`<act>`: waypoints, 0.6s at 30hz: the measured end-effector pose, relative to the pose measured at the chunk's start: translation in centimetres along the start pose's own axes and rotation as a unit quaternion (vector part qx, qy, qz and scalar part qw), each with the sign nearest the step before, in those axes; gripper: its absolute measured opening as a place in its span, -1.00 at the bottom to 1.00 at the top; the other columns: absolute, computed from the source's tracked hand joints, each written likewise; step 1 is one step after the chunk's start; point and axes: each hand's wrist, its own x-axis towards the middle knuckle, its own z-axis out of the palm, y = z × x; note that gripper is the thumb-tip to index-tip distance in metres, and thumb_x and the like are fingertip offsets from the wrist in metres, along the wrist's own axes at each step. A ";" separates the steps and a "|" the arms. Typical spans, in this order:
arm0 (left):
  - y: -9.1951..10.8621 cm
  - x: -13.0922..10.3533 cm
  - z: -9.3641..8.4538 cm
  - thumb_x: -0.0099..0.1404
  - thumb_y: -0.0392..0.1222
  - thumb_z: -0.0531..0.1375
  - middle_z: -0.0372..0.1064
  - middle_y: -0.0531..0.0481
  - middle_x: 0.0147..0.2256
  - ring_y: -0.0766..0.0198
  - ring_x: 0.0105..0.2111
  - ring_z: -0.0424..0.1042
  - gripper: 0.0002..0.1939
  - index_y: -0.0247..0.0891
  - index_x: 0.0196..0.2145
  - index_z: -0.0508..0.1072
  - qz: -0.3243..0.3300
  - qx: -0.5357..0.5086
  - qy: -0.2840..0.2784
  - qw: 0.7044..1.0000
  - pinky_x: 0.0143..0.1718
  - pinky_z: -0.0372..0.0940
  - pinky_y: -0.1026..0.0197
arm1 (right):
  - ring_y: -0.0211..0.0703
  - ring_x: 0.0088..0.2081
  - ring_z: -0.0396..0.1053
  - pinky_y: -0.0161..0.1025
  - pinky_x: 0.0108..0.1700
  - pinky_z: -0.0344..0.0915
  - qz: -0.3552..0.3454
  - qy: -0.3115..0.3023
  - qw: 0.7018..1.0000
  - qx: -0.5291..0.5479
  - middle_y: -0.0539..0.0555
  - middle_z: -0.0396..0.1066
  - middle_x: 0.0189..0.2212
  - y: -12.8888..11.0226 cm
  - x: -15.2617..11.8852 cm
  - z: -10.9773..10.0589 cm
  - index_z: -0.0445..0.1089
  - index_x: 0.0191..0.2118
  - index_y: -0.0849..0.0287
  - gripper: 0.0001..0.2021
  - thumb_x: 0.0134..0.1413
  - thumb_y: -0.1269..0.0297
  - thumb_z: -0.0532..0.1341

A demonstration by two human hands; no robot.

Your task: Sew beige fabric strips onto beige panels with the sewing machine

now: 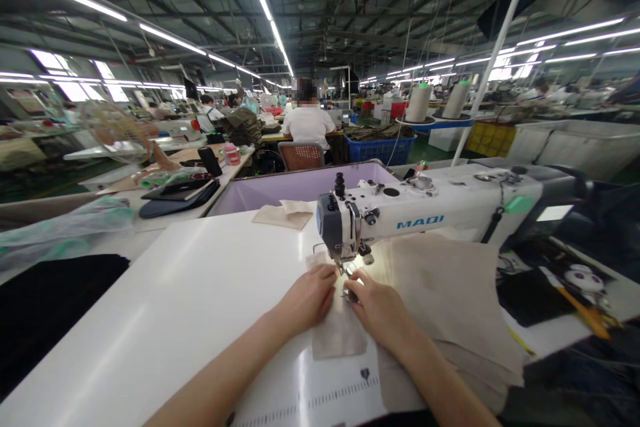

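A white sewing machine [395, 210] stands over the work surface, its needle area lit. Just left of the needle, my left hand [314, 295] has its fingers curled together on a small beige fabric piece [340, 333]. My right hand [377, 307] is closed close to the presser foot, thumb and fingers around a small metal thing [350, 295] whose kind I cannot make out. The strip of fabric runs beneath both hands toward me. A larger beige fabric panel [440, 300] spreads under the machine arm and my right forearm.
Another folded beige piece [283, 214] lies on the white table [200, 293] left of the machine head. Behind is a lilac bin [300, 183]. Thread cones [419, 103] stand at the back right. A co-worker [307, 121] sits ahead, facing away, near a blue basket [380, 149].
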 end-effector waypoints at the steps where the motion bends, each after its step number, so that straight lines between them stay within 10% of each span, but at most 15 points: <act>1: 0.4 -0.3 0.2 0.35 -0.41 0.06 0.43 -0.20 0.04 0.07 0.08 0.42 -0.69 -0.32 -0.01 0.44 -0.011 0.014 -0.004 1.000 0.15 0.36 0.03 | -0.13 -0.17 0.54 -0.30 -0.20 0.34 0.000 0.001 1.000 0.000 0.04 0.46 0.02 0.0 -0.2 0.1 0.48 -0.07 0.06 -0.77 0.24 0.45 0.16; 10: 6.3 -5.4 2.6 0.43 0.06 0.16 0.18 -0.34 0.31 -0.24 0.31 0.18 -0.40 -0.29 0.30 0.28 -0.092 0.088 -0.072 0.989 0.23 0.23 -0.27 | -0.02 -0.04 0.52 -0.21 -0.11 0.45 0.015 0.097 0.994 0.039 0.14 0.48 0.04 2.9 -4.8 1.1 0.43 0.03 0.06 -0.62 0.19 0.48 0.03; 18: 5.7 -7.6 1.1 0.44 0.12 0.12 0.05 -0.41 0.36 -0.33 0.34 0.07 -0.33 -0.34 0.34 0.19 -0.154 0.067 -0.122 0.978 0.26 0.12 -0.39 | 0.00 -0.01 0.53 -0.17 -0.07 0.51 0.059 0.157 0.985 0.029 0.08 0.49 0.05 11.3 -9.5 1.4 0.45 0.04 -0.14 -0.69 0.22 0.10 0.15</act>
